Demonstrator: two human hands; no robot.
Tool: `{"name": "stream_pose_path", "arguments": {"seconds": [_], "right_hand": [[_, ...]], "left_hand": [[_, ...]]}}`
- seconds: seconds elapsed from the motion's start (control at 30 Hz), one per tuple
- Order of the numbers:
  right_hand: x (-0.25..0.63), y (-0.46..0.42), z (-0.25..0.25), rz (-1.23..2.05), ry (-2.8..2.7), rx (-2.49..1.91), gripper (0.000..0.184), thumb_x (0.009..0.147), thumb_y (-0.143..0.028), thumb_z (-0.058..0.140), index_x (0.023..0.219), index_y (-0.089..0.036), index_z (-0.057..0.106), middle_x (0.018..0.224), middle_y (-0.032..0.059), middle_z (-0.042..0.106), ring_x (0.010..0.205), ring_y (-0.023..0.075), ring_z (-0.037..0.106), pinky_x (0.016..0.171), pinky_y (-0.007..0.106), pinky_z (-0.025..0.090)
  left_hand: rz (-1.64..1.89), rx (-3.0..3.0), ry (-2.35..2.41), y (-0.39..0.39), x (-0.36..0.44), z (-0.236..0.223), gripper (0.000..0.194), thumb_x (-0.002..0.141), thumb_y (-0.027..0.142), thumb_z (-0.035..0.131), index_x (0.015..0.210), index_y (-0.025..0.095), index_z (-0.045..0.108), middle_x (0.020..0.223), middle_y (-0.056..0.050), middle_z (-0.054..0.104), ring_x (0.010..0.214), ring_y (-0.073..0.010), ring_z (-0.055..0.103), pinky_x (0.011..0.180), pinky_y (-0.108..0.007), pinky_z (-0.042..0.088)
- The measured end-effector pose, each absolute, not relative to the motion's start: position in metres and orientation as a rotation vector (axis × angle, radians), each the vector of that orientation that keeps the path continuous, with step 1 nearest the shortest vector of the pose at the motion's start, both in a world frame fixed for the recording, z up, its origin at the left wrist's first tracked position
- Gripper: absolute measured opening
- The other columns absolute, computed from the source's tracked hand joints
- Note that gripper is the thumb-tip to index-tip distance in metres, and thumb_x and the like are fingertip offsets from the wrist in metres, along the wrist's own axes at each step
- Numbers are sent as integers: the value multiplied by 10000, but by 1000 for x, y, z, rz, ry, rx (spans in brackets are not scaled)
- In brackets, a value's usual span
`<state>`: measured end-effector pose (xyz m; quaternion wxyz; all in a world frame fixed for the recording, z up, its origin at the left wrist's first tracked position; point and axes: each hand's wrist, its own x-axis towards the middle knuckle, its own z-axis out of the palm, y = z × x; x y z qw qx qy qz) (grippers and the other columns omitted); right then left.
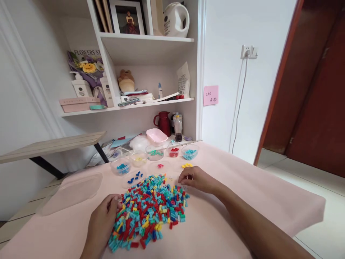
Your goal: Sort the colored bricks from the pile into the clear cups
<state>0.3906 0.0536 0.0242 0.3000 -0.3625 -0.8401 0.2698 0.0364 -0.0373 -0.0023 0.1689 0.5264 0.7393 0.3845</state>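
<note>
A large heap of small building bricks (151, 205) in red, light blue, blue, yellow and green lies on the pink cloth. At the heap's left edge rests my left hand (104, 216), its fingers curled in against the bricks; whatever is between them is hidden. My right hand (198, 179) hovers past the heap's far right side, thumb and fingers pinched together and pointing left. What the pinch holds, if anything, is too small to make out. Close to it are yellow bricks (187, 166) and a few pale bricks (171, 178).
Behind the heap stand clear tubs of sorted bricks: blue (122, 168), pale yellow (138, 159), green (155, 153), red (174, 151) and light blue (190, 153). Dark blue bricks (134, 177) lie nearer. A clear lid (72, 192) is at left; a pink basin (157, 135) stands behind.
</note>
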Motion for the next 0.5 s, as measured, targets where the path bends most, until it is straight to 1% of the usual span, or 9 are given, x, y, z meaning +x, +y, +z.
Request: {"name": "stream_pose_path", "arguments": {"seconds": [0.13,0.3,0.5], "right_hand": [[392,55,23,680,-2306,-1022,132,774,-232,636,822,-209,756,839,41,719,692,157,579,605,249,420],[393,52,25,693,-2334,-1096,166,749,-296,677,874,-232,767,870,32,724,732,164,590,618,248,412],[390,50,23,708,-2405,-1167,203,725,-288,682,905,-263,772,758,7,702,675,153,581,579,241,381]], "left_hand": [[1090,1501,2093,-36,33,-6,364,805,522,408,955,284,639,836,21,717,854,-210,655,758,-281,456],[1084,1504,2101,-36,33,-5,358,808,523,405,940,284,636,838,21,719,866,-211,654,766,-283,451],[1095,1503,2111,-40,40,1,374,795,537,415,919,268,642,805,11,723,829,-220,662,745,-295,458]]}}
